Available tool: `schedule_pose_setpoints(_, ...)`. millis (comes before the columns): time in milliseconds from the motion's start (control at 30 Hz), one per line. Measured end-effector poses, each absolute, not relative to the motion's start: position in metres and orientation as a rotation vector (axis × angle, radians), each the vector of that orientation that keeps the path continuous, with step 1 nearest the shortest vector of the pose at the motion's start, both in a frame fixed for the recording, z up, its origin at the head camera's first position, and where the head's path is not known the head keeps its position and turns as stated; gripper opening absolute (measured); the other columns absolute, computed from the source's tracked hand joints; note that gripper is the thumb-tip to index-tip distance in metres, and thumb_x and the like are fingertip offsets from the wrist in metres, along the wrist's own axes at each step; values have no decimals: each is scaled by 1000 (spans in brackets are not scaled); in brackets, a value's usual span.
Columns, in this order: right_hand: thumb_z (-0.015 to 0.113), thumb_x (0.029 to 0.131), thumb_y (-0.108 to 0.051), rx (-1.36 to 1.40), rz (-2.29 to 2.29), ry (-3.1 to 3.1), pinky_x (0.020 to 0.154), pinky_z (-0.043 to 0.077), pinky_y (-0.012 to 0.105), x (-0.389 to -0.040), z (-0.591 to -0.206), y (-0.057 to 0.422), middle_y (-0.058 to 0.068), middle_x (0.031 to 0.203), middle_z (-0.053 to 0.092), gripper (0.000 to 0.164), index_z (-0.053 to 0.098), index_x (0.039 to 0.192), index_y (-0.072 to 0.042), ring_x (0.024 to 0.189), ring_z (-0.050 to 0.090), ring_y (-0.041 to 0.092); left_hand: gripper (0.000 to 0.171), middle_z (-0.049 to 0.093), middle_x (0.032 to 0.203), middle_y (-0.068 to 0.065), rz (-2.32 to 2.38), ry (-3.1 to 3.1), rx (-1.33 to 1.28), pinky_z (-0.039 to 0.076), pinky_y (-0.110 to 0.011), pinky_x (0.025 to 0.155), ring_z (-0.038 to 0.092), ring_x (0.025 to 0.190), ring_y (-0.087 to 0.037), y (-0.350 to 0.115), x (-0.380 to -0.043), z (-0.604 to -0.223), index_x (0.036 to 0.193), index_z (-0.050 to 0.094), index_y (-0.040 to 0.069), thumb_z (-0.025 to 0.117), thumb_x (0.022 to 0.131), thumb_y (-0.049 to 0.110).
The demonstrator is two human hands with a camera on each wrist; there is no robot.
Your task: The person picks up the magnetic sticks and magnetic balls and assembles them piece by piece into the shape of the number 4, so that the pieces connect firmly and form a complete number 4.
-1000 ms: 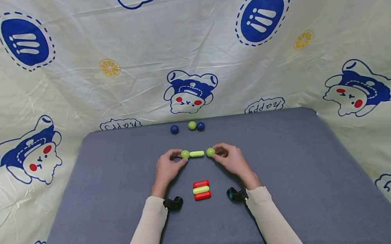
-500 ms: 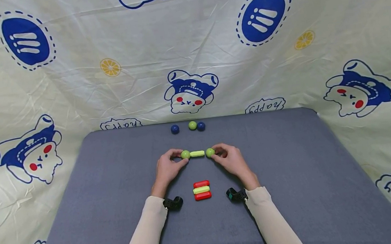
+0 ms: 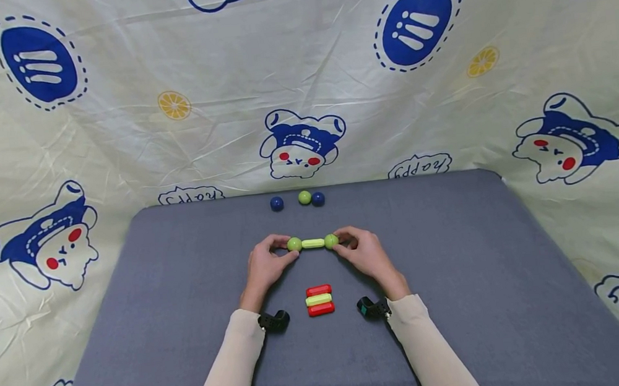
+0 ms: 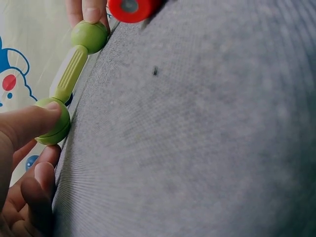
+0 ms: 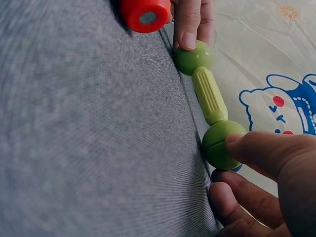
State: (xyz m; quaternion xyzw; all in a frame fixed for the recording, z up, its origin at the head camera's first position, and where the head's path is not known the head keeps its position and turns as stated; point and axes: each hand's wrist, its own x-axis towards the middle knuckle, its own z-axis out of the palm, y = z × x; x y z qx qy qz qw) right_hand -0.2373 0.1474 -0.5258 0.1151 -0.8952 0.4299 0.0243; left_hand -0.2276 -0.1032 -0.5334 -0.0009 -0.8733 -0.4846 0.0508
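My left hand [image 3: 267, 264] pinches a green ball [image 3: 294, 244] between thumb and fingers. A second green ball [image 3: 331, 241] is pinched by my right hand [image 3: 365, 252]. Between the two balls runs a yellow-green ribbed rod [image 3: 312, 243], its ends meeting both, so the three form a dumbbell shape. In the left wrist view the rod [image 4: 69, 74] joins the ball under my left thumb to the far ball. From the right wrist view, the near ball [image 5: 222, 144] shows a seam line and sits against the rod's end [image 5: 210, 96].
Closer to me lie two red rods [image 3: 318, 291] with a yellow-green rod [image 3: 318, 300] between them. At the table's back edge are two blue balls [image 3: 277, 203] and a green ball [image 3: 304, 198]. A grey cloth covers the table [image 3: 188, 329]; a printed curtain [image 3: 219, 71] hangs behind.
My right hand has moved slightly left with its green ball, closing the gap to the rod's right end. The left hand, its ball and the rod stay nearly in place.
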Motion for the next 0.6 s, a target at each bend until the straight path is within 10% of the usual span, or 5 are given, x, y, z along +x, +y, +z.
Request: schedule_pose_setpoints(600,73,97,-19,328,1303,-2804,70,46,29,-233,-521,145,10,111,74,27,71,122,-10,79,59,15,35,75,107,-5,-1479,-2665,-11,42,-25,67,54,70,-9,-103,-227,-530,118,74,15,85,86,24)
